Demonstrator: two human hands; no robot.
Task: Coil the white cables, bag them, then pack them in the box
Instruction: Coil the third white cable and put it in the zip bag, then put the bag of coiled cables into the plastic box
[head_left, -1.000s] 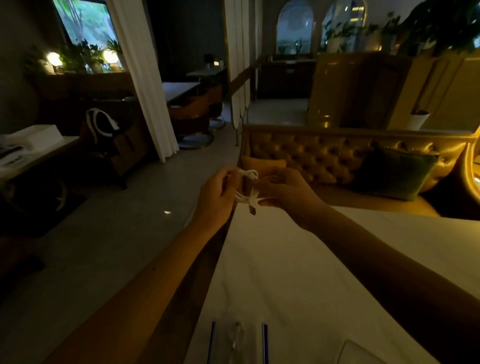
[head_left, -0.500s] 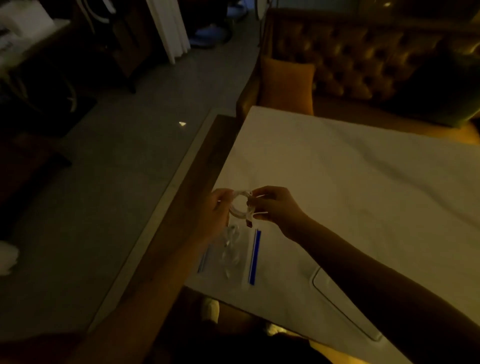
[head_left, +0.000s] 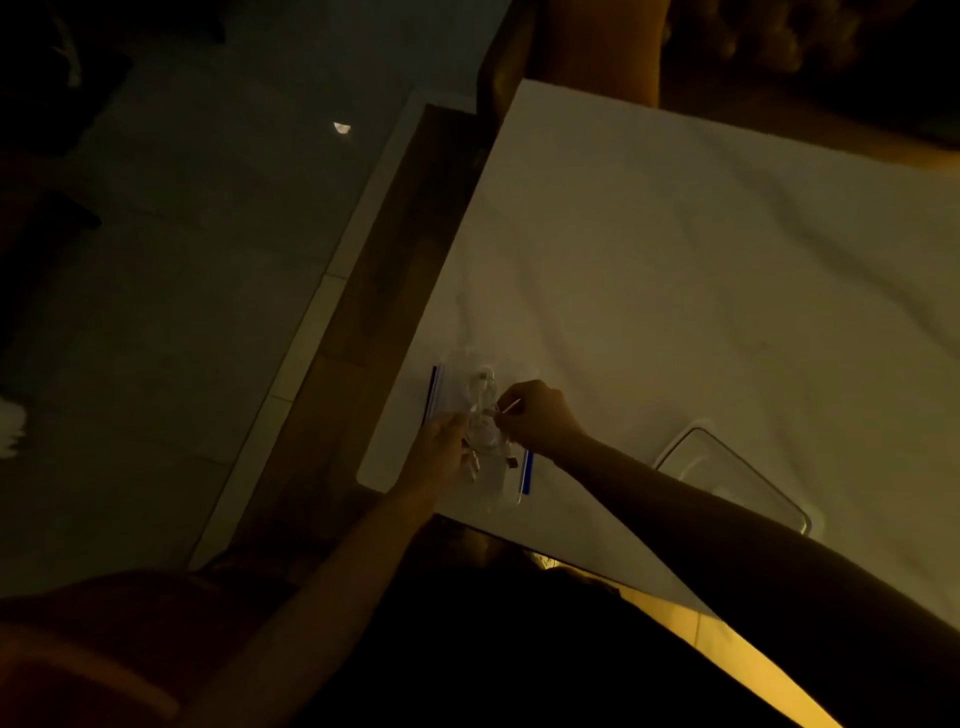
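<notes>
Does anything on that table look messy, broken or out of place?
Nothing looks spilled or broken. One untidy bit: the white cable, held by the left hand and right hand over the clear bag, has plug ends dangling loose from its coil. It is too dim for finer detail.

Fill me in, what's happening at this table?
A person holds a coiled white cable over a clear zip bag on the white table. The left hand grips the coil; the right hand pinches a thin end at it. It isn't bagged yet. A clear box sits to the right.
</notes>
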